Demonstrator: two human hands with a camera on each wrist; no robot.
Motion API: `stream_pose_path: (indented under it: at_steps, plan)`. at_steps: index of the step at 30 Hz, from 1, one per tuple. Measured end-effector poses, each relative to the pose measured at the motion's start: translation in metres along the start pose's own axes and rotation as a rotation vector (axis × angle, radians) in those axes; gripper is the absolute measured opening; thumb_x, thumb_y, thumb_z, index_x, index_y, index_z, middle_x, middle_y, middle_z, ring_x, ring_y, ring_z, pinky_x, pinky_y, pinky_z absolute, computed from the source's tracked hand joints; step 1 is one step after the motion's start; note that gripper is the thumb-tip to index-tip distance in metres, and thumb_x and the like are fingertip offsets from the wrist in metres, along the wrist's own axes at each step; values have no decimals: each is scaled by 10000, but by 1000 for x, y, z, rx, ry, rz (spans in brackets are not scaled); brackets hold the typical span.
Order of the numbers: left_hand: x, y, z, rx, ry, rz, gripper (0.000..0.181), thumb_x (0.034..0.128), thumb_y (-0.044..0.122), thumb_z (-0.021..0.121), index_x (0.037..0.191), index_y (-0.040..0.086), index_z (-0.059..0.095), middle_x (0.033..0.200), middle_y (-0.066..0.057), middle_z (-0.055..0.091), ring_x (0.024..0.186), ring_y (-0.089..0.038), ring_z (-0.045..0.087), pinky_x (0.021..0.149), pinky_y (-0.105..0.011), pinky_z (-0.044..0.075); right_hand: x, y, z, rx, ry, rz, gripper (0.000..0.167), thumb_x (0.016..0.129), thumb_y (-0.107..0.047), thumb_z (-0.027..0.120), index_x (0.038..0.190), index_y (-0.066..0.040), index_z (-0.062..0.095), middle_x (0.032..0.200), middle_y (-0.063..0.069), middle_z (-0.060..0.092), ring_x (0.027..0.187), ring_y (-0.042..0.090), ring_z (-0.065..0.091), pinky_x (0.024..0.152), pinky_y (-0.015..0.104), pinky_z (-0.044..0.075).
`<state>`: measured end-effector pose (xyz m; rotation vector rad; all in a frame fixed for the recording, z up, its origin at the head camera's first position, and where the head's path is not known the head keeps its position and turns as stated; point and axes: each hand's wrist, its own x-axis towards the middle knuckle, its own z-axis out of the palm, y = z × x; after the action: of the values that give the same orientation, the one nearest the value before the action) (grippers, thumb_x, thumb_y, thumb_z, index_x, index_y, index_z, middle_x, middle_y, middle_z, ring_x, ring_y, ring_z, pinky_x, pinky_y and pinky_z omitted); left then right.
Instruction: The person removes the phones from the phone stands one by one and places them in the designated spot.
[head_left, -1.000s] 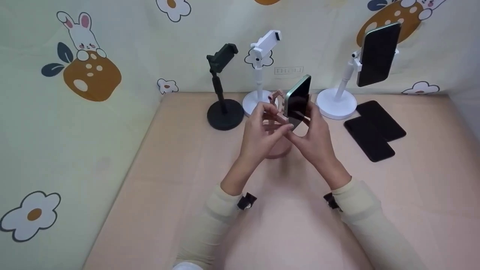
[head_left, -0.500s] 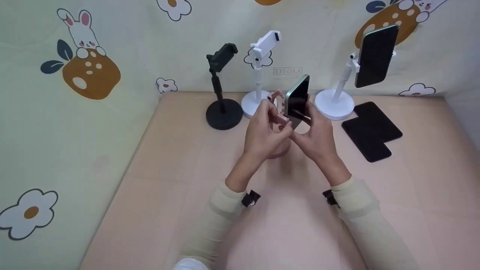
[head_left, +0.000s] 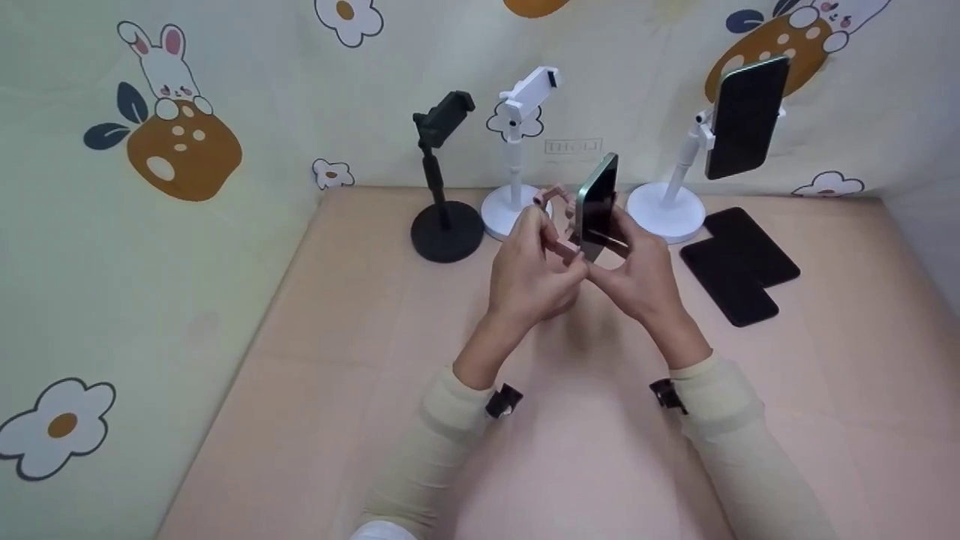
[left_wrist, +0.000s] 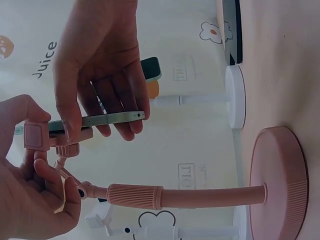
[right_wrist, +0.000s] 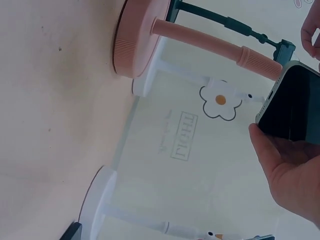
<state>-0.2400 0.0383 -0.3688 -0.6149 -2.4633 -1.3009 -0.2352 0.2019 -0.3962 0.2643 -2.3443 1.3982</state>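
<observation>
My right hand (head_left: 637, 270) holds a phone (head_left: 600, 202) with a pale green edge, its dark screen upright and turned partly towards me. The thumb and fingers close on its lower part, seen in the right wrist view around the phone (right_wrist: 295, 102). My left hand (head_left: 525, 270) pinches the pink clamp (left_wrist: 37, 136) of a pink phone stand (left_wrist: 215, 196) between thumb and fingers. The phone lies against that clamp; how far it sits inside is hidden by my fingers. The stand's round base (left_wrist: 280, 185) rests on the table, mostly behind my left hand in the head view.
Behind my hands stand a black phone stand (head_left: 445, 231) and a white phone stand (head_left: 514, 154). To the right, another white stand (head_left: 670, 210) carries a phone (head_left: 750, 120). Two dark phones (head_left: 731, 285), (head_left: 754, 247) lie overlapping on the table beside it.
The phone has shifted slightly right relative to the stands and turned a little. Both hands have moved slightly right, keeping their holds. The left fingers have closed in more around the clamp.
</observation>
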Motion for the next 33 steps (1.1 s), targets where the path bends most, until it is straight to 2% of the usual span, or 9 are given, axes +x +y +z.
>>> stream_pose_path:
  at_steps: [3, 7, 14, 18, 25, 33]
  plan:
    - [0, 0, 1, 0, 6, -3, 332, 789, 170, 745, 941, 88, 462, 909, -39, 536, 759, -130, 491, 610, -190, 361, 0, 0, -3, 51, -25, 9, 663, 803, -118, 821, 1403, -90, 542, 1281, 105, 685, 1202, 275, 651, 1032, 392, 526]
    - [0, 0, 1, 5, 3, -12, 343, 790, 183, 759, 946, 98, 465, 928, -35, 553, 770, -138, 515, 618, -186, 378, -1, 0, -7, 100, -54, 51, 675, 802, -59, 799, 1414, -39, 516, 1312, 142, 654, 1213, 286, 635, 1058, 391, 507]
    - [-2, 3, -1, 43, -14, -41, 359, 806, 220, 772, 985, 108, 481, 986, -29, 598, 775, -123, 518, 628, -188, 386, -2, 0, -13, 121, -89, 131, 738, 793, -32, 786, 1452, 6, 457, 1347, 185, 615, 1238, 299, 610, 1073, 386, 491]
    - [-2, 3, 0, 71, 3, -29, 348, 821, 218, 765, 1001, 101, 491, 989, -33, 600, 767, -130, 527, 627, -186, 386, -2, 0, -13, 143, -103, 158, 758, 792, -52, 806, 1458, 3, 448, 1350, 185, 608, 1251, 289, 597, 1091, 383, 479]
    - [-2, 2, 0, 201, 55, 19, 355, 835, 278, 759, 1012, 108, 502, 985, -27, 607, 855, -135, 632, 625, -202, 415, -1, -2, -12, 135, -116, 155, 762, 796, -59, 801, 1467, -15, 443, 1362, 180, 607, 1273, 294, 591, 1102, 379, 468]
    - [-2, 4, -4, 338, 82, 43, 344, 864, 310, 731, 1026, 112, 501, 963, -17, 591, 831, -106, 609, 603, -210, 464, -3, -6, -9, 176, -130, 148, 751, 805, -40, 791, 1466, 1, 437, 1360, 189, 600, 1262, 296, 594, 1093, 375, 478]
